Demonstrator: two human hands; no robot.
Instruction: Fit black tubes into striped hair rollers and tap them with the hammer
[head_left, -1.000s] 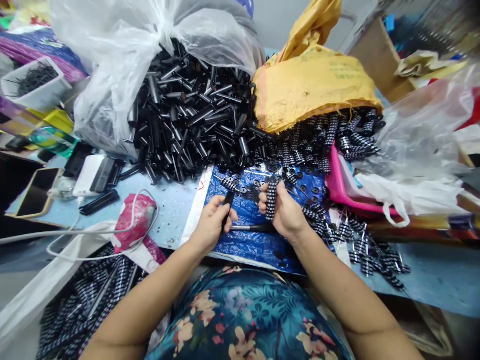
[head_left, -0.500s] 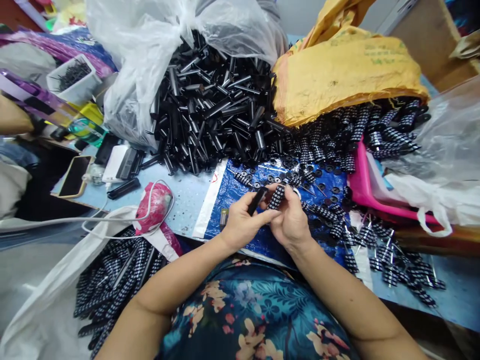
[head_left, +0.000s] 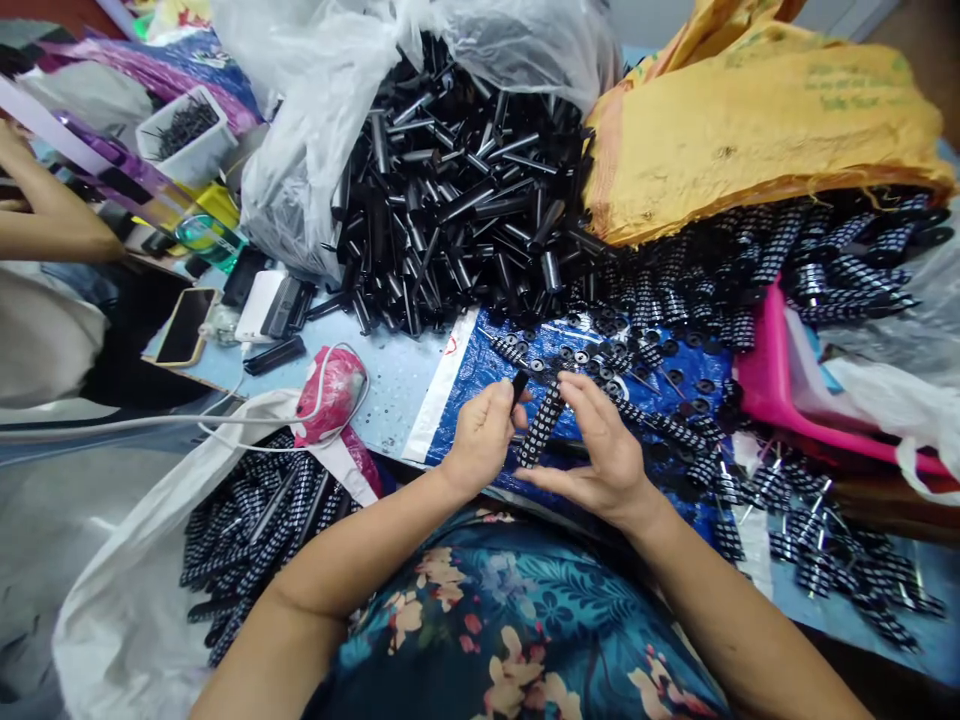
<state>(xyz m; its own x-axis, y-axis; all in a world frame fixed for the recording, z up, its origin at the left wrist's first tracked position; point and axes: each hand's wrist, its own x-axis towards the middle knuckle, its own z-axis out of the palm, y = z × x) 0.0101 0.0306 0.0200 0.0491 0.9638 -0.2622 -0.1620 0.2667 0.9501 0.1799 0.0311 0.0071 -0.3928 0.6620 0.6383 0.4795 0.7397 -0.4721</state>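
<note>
My left hand (head_left: pixel 477 440) is closed around a short black tube (head_left: pixel 519 387), whose upper end sticks out past the thumb. Between the thumb and fingertips of my right hand (head_left: pixel 613 458) is a black cylinder with white printed characters (head_left: pixel 540 428), held by its two ends and tilted. The two pieces are close together but apart. Beneath them lies a blue plastic sheet (head_left: pixel 457 400) with small black discs (head_left: pixel 579 357) and more patterned cylinders (head_left: pixel 664 422) on it.
A heap of black tubes (head_left: pixel 450 220) spills from a clear plastic bag (head_left: pixel 292 190). Patterned pieces lie under a yellow sack (head_left: pixel 750 140), beside a pink tray (head_left: pixel 769 370). A white sack (head_left: pixel 105 620) holds more, near a phone (head_left: pixel 186 325). Another person's arm (head_left: pixel 64 225) is at left.
My hands have drawn apart. The patterned cylinder now shows along its length, with my right fingers spanning it. The view has shifted, and the other person's arm shows more.
</note>
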